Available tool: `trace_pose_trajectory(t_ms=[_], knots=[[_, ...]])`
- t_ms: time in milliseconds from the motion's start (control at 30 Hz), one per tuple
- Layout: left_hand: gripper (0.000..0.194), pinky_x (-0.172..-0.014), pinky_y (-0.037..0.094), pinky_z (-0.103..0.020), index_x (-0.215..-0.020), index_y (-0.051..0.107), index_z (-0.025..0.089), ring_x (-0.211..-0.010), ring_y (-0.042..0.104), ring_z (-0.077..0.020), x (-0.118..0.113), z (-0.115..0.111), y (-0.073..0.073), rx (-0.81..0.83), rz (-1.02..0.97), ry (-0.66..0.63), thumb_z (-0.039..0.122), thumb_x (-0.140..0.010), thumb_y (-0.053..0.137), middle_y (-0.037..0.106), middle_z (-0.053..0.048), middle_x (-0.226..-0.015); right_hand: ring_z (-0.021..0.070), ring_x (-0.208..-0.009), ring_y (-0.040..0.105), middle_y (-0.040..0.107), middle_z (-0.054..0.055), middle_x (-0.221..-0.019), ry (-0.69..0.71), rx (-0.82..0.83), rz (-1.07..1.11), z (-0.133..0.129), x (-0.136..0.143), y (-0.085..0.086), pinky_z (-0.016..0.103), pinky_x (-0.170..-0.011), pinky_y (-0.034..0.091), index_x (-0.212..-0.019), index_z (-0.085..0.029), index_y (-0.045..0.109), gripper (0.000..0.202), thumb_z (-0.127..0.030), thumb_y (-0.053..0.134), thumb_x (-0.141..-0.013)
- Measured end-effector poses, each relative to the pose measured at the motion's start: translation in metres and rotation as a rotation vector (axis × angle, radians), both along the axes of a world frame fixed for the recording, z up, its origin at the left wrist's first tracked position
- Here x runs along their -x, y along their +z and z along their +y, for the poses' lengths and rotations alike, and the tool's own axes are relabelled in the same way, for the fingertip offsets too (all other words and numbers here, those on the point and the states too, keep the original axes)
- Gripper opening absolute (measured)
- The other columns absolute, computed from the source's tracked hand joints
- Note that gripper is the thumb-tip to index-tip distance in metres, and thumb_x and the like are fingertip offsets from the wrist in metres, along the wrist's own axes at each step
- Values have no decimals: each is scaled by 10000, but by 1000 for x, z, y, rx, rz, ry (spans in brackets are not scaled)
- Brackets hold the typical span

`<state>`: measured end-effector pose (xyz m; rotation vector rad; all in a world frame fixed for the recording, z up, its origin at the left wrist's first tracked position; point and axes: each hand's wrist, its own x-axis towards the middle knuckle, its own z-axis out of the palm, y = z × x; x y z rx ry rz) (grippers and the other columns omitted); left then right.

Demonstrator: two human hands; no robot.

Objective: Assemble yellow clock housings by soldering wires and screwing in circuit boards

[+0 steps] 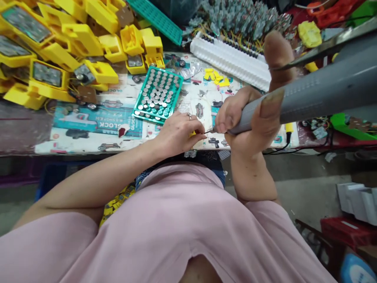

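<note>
At the centre of the frame, the left hand [181,133] has its fingertips pinched narrow on a small yellow piece [193,133], mostly hidden from me, near the front edge of the printed tabletop [118,122]. Right of centre, the right hand [255,116] is wrapped round a grey power tool [321,84], its thin bit pointing left at those fingertips; whether it touches the piece, I cannot tell. Just above the left hand lies a green tray [177,92] of round silver discs [158,93]. Yellow housings [84,41] crowd the upper left, and a white ridged rack [229,59] slants across the upper middle
</note>
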<state>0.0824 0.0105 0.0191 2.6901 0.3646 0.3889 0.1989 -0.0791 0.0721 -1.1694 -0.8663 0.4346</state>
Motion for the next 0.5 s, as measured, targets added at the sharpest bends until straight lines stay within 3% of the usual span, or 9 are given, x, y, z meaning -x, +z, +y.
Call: trace_pose_trajectory(t_ms=[167, 400, 500], knots=[[165, -811, 423, -344, -849, 721, 203, -854, 677, -207, 9, -1, 1, 88, -18, 27, 331, -914, 640, 729, -23, -811, 140, -343, 417, 357, -123, -493, 63, -54, 73, 2, 7, 4, 300, -363, 373, -1278, -368, 386, 607, -670, 631, -812], [206, -787, 453, -364, -767, 675, 211, -796, 678, -213, 13, -4, -1, 42, -112, 23, 333, -917, 604, 724, -33, -764, 170, -380, 462, 395, -119, -501, 54, 66, 72, 5, 10, -1, 333, -405, 423, -1420, -367, 282, 930, -778, 687, -691], [213, -744, 490, -366, -788, 665, 219, -768, 693, -220, 11, 2, -1, 4, -157, 14, 319, -941, 555, 725, -33, -742, 159, -438, 490, 429, -105, -523, 77, 66, 31, 14, 3, -6, 325, -459, 456, -1425, -347, 375, 826, -741, 665, -759]])
